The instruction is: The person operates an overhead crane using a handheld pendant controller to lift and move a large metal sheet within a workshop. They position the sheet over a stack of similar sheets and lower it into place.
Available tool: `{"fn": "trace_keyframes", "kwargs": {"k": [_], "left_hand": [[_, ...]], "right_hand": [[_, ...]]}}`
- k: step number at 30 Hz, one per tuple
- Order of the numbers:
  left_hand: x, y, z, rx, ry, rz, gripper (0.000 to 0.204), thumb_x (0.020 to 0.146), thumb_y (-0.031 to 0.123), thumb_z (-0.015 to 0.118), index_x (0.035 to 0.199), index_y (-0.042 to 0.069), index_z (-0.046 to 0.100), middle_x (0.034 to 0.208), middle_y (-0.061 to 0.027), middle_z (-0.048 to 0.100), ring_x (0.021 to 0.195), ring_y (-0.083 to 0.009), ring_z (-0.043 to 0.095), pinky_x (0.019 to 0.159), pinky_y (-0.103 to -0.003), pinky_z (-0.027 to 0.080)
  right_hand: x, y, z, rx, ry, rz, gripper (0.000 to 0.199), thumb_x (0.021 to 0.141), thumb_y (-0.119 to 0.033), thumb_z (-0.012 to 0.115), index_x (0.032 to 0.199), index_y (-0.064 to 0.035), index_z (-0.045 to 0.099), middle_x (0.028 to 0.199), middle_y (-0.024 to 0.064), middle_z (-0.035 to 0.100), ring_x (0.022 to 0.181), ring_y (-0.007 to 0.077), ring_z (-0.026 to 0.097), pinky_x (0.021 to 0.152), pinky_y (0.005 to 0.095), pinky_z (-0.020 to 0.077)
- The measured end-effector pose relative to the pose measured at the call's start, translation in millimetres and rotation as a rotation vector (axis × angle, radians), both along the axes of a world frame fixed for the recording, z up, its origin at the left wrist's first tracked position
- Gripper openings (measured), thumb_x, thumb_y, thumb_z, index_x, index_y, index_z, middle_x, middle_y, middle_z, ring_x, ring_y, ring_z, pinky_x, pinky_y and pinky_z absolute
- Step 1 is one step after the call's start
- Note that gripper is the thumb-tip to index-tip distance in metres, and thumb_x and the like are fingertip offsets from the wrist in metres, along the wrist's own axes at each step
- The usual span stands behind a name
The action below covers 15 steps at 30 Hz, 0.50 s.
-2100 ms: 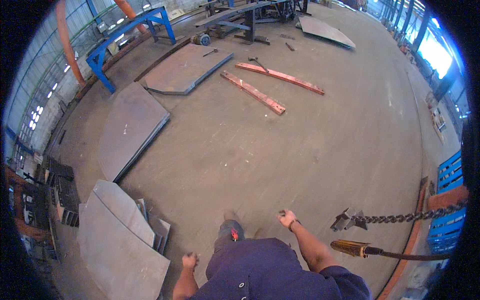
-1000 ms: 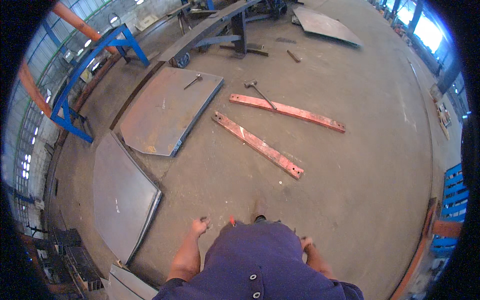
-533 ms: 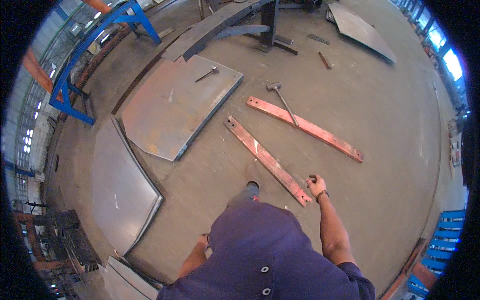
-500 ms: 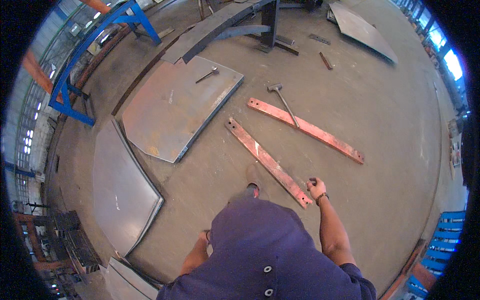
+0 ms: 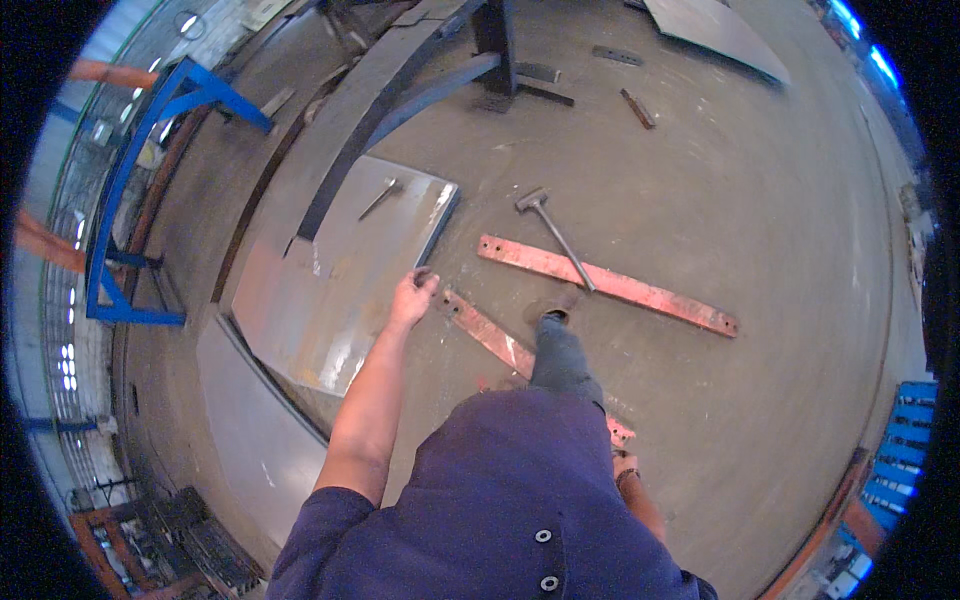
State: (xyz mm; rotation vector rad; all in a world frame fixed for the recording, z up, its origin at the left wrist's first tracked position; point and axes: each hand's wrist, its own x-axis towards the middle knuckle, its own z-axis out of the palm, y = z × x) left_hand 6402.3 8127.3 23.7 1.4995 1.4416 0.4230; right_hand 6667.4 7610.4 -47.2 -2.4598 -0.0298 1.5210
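Observation:
My left hand is out in front, between the corner of a large steel plate and the far end of the nearer red bar. Its fingers are curled and dark at the tips; whether they hold anything is hidden. Low by my side, my right hand is close to that bar's near end, its fingers mostly hidden. My leg covers the bar's middle. Across a second red bar lies the handle of a sledgehammer. A smaller hammer rests on the plate.
A dark steel beam frame reaches over the plate's far side. Another plate lies at left, one more at far right. A blue stand is at far left. Small steel pieces lie on the floor.
My left arm has swung forward from beside my body, while my right hand has dropped back. A leg has stepped forward over the nearer red bar. The bars and hammers remain on the floor and plate.

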Motion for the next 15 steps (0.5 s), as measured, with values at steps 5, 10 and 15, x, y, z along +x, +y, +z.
{"fn": "trace_keyframes", "kwargs": {"k": [5,10,15], "left_hand": [[46.6,59.0,-50.1,-0.024,0.061,0.174,0.059,0.083,0.031,0.068,0.127,-0.004,0.050,0.100,-0.0195,0.066,0.084,-0.0220,0.066,0.078,-0.033,0.052],[34.3,29.4,-92.6,-0.415,0.400,0.156,0.077,0.077,0.038,0.072,0.138,0.003,0.040,0.111,-0.0206,0.065,0.099,-0.0287,0.065,0.088,-0.037,0.050],[23.0,42.9,-115.5,-0.359,0.698,-0.021,0.080,0.074,0.037,0.073,0.139,0.005,0.039,0.123,-0.0239,0.058,0.116,-0.0302,0.058,0.098,-0.039,0.045]], "right_hand": [[81.0,81.0,-57.2,-0.059,-0.036,0.419,0.043,0.089,-0.031,0.053,0.116,0.0014,0.059,0.105,0.0163,0.068,0.097,0.0288,0.063,0.082,0.0423,0.0494],[214.3,237.7,-33.7,0.600,-0.285,-0.122,0.031,0.088,-0.020,0.060,0.110,0.0005,0.060,0.079,0.0076,0.066,0.073,0.0153,0.064,0.055,0.0313,0.0488],[285.9,329.5,101.6,0.878,-0.401,-0.449,0.034,0.091,-0.021,0.061,0.116,0.0027,0.057,0.092,0.0093,0.066,0.076,0.0159,0.063,0.059,0.0301,0.0506]]}}
